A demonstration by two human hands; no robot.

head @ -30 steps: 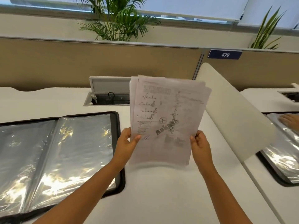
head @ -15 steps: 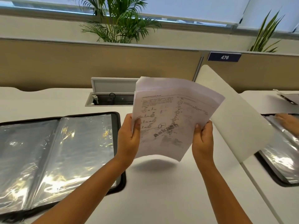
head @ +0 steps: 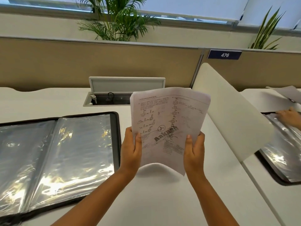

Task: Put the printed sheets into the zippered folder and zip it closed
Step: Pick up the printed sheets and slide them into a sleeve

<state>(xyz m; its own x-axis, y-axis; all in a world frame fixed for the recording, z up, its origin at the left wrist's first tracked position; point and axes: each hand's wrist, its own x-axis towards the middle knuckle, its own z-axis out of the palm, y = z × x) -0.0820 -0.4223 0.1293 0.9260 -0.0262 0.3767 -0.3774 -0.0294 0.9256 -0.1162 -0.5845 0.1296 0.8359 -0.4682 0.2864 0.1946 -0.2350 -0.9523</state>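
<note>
Nearest, the left hand (head: 131, 150) and the right hand (head: 194, 151) each pinch a lower side edge of the printed sheets (head: 169, 126), thumbs on the printed face and the other fingers hidden behind the paper. The stack is held upright above the middle of the tabletop (head: 162, 198), its bottom edge bowing and one lower corner drooping, clear of the surface. I judge it light, limp and apt to fan or slide apart, so a grip on both long edges, squared first, should serve best. How many sheets there are cannot be told. The zippered folder (head: 116, 137) lies open toward the left edge, its glossy plastic sleeves glaring; its near-left part is cut off and the zip pull cannot be made out. Farther right, beyond a white divider (head: 231, 115), another person's hand (head: 289, 117) rests on a second folder, mostly cut off
</note>
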